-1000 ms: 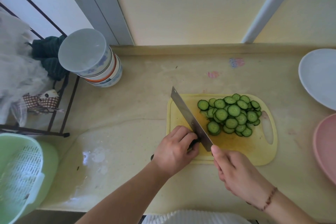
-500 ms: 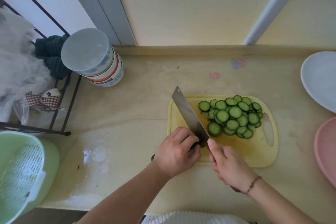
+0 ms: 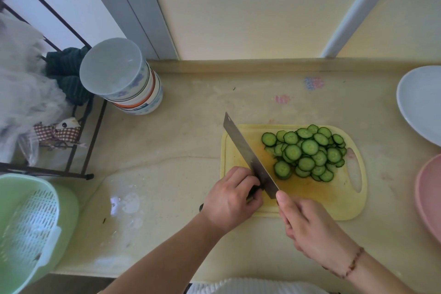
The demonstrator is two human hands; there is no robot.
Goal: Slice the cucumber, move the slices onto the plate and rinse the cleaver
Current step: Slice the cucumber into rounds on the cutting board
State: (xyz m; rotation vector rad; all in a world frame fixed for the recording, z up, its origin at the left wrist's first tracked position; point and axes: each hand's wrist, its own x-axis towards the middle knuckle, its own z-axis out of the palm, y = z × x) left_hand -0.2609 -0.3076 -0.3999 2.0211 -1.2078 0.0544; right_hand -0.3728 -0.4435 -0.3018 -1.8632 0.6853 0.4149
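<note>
A pile of green cucumber slices (image 3: 307,153) lies on the far right part of the yellow cutting board (image 3: 334,200). The cleaver (image 3: 248,153) stands on the board's left side, its blade running diagonally from far left to near right, just left of the slices. My left hand (image 3: 231,200) grips its dark handle at the board's near-left corner. My right hand (image 3: 307,227) is over the board's near edge, with its straight thumb touching the heel of the blade. A white plate (image 3: 420,102) sits at the right edge of the counter.
A pink plate (image 3: 429,193) lies right of the board, below the white one. A stack of bowls (image 3: 124,79) stands at the back left beside a black wire rack (image 3: 78,150). A green colander basket (image 3: 31,227) is at the near left. The counter left of the board looks wet.
My right hand slid a little toward the blade and came back to its heel. The cleaver, my left hand and the slices have hardly moved.
</note>
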